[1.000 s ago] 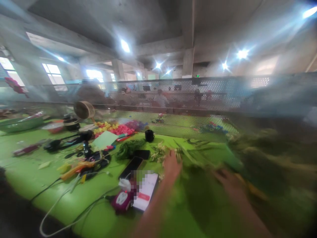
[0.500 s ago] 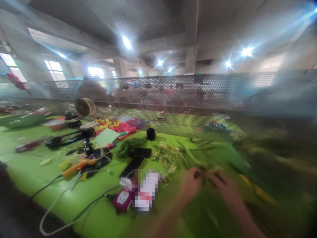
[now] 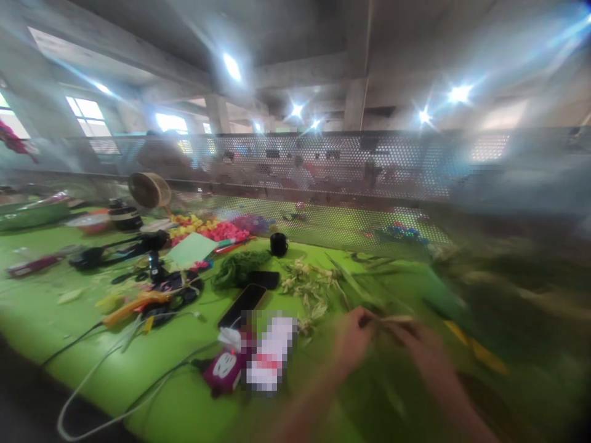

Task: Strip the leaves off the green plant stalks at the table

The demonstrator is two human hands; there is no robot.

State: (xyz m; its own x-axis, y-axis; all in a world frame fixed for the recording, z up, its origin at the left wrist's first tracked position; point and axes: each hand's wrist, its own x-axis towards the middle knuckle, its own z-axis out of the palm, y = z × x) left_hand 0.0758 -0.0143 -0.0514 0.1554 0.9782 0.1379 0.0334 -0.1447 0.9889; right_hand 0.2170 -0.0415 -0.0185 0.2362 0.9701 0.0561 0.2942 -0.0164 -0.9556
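Just right of the table's middle, my left hand is closed, its thumb and fingers pinched on a thin pale leaf-like strip. My right hand grips the same strip from the other side, fingers bent over it. The strip spans the small gap between both hands; blur hides its exact kind. Beyond my left hand lies a loose heap of pale, yellowish leafy pieces. Long green blade-like leaves stretch behind the hands.
A blurred dark-green bulk fills the right side. Left of my hands are a purple tissue pack, phone, green netting and black mug. An orange-handled tool trails cables. A perforated metal screen stands behind.
The view has turned slightly, so the table items sit a little further left and higher. Both hands stay close together, and more of the pale strip shows between them.
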